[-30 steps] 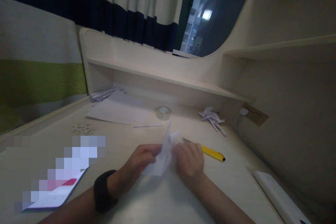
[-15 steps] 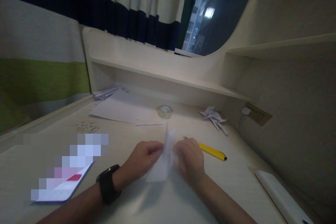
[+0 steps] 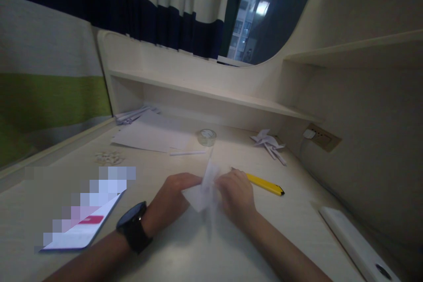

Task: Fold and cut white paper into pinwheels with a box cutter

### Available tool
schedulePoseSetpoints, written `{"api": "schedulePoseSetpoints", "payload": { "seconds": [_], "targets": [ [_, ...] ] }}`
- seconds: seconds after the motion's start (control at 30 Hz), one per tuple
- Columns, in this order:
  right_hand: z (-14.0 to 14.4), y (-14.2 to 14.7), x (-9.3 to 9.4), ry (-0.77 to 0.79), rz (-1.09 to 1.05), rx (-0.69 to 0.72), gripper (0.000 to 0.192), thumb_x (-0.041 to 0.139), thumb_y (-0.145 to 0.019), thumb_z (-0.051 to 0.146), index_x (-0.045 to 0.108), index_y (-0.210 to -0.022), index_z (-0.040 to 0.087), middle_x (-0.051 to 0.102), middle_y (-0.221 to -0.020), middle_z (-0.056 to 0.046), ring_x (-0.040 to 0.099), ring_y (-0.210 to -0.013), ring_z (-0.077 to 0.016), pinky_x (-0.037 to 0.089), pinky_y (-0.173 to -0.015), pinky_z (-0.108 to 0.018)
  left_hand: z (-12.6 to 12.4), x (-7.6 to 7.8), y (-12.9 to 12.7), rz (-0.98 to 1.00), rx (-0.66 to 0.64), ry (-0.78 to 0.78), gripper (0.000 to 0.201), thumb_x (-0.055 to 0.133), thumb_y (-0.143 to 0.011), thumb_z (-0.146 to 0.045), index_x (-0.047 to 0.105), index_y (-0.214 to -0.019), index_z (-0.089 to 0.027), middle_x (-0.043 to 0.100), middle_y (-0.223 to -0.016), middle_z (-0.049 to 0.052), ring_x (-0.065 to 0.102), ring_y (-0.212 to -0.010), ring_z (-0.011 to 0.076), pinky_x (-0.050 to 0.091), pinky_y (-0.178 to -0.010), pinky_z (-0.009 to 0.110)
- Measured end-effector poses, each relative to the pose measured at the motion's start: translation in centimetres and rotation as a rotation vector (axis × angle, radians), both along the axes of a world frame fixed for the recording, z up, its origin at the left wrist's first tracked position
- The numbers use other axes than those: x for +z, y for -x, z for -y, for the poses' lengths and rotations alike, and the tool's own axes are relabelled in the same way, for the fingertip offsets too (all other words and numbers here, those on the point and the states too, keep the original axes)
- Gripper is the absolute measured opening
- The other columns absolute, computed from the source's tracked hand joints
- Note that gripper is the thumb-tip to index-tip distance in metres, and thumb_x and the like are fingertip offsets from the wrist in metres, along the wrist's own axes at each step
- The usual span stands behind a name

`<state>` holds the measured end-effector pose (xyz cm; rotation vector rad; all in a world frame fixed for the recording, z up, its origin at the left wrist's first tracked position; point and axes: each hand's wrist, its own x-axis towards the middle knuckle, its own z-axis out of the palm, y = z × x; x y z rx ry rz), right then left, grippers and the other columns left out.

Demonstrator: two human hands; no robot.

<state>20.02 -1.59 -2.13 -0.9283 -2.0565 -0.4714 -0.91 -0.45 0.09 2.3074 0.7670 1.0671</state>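
A folded piece of white paper (image 3: pixel 205 185) stands partly upright on the pale desk (image 3: pixel 185 255) between my two hands. My left hand (image 3: pixel 172 198), with a black watch on its wrist, pinches the paper's left side. My right hand (image 3: pixel 236 196) grips the paper's right side with curled fingers. Both hands rest low on the desk surface. Just behind my right hand lies a yellow utility knife (image 3: pixel 264 184).
A phone (image 3: pixel 82 229) lies at the left front. Flat white sheets (image 3: pixel 148 136), a tape roll (image 3: pixel 206 136), a paper strip (image 3: pixel 187 153) and small paper scraps (image 3: pixel 107 157) sit further back. A folded paper pinwheel (image 3: pixel 268 143) lies near a wall socket (image 3: pixel 322 137). A white device (image 3: pixel 358 246) lies at the right.
The paper has been tipped lower and more folded between my hands; its tall upright flap has come down. My hands stay close together in the same spot.
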Motion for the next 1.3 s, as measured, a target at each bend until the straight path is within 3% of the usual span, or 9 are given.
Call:
{"api": "schedulePoseSetpoints", "payload": {
  "seconds": [0.2,0.37,0.47,0.6,0.9,1.17,1.3],
  "targets": [
    [0.2,0.2,-0.1,0.004,-0.060,0.028,0.010,0.049,-0.087,0.016,0.058,-0.085,0.019,0.064,-0.075,-0.004,0.055,-0.072,-0.0173,0.040,-0.070,-0.033,-0.5,-0.6,-0.1,0.059,0.000,0.057,0.016,0.055,-0.083,-0.021,0.070,-0.078,-0.017,0.072,-0.079,0.004,0.064,-0.071,0.0163,0.047,-0.066,0.025],
    [0.7,0.7,0.7,0.055,-0.158,0.061,0.012,0.049,-0.089,0.018,0.058,-0.081,0.019,0.064,-0.073,-0.004,0.054,-0.070,-0.0171,0.041,-0.068,-0.033,-0.9,-1.0,-0.4,0.086,-0.007,0.230,0.017,0.054,-0.076,-0.014,0.068,-0.067,-0.016,0.069,-0.067,0.000,0.061,-0.056,0.0116,0.047,-0.052,0.019],
    [0.9,0.9,0.8,0.082,-0.187,0.063,0.012,0.050,-0.089,0.018,0.059,-0.081,0.019,0.064,-0.073,-0.005,0.054,-0.071,-0.0175,0.041,-0.068,-0.034,-1.0,-1.4,-0.5,0.129,-0.010,0.301,0.017,0.054,-0.077,-0.013,0.068,-0.068,-0.015,0.067,-0.063,-0.001,0.056,-0.045,0.0083,0.044,-0.044,0.016],
    [1.2,1.0,0.8,0.096,-0.151,0.081,0.009,0.052,-0.087,0.016,0.060,-0.083,0.019,0.066,-0.076,-0.005,0.055,-0.072,-0.0182,0.041,-0.068,-0.035,-1.1,-2.0,-0.4,0.175,-0.037,0.314,0.014,0.056,-0.074,-0.010,0.069,-0.070,-0.013,0.066,-0.059,0.000,0.058,-0.049,0.0101,0.045,-0.046,0.017],
    [1.4,1.6,1.5,0.175,-0.385,0.100,0.011,0.055,-0.086,0.017,0.062,-0.078,0.020,0.065,-0.073,-0.003,0.058,-0.071,-0.0176,0.045,-0.069,-0.034,-0.5,0.4,-0.7,0.239,-0.069,0.507,0.029,0.060,-0.077,-0.023,0.062,-0.050,-0.014,0.058,-0.047,-0.001,0.056,-0.045,0.0098,0.046,-0.043,0.017],
    [1.5,1.5,1.8,0.189,-0.416,0.152,0.009,0.059,-0.082,0.012,0.064,-0.079,0.019,0.065,-0.076,-0.003,0.057,-0.074,-0.0173,0.045,-0.072,-0.035,-0.8,0.3,-0.7,0.218,-0.105,0.624,0.029,0.066,-0.074,-0.029,0.063,-0.050,-0.013,0.058,-0.046,0.000,0.055,-0.044,0.0106,0.045,-0.041,0.018],
    [1.6,1.5,1.9,0.155,-0.408,0.127,0.010,0.060,-0.080,0.010,0.064,-0.077,0.019,0.064,-0.076,-0.004,0.056,-0.074,-0.0177,0.044,-0.069,-0.035,-0.8,0.1,-0.7,0.219,-0.114,0.617,0.020,0.063,-0.075,-0.025,0.068,-0.060,-0.012,0.065,-0.059,0.003,0.057,-0.046,0.0106,0.046,-0.042,0.019]
  ]
}}
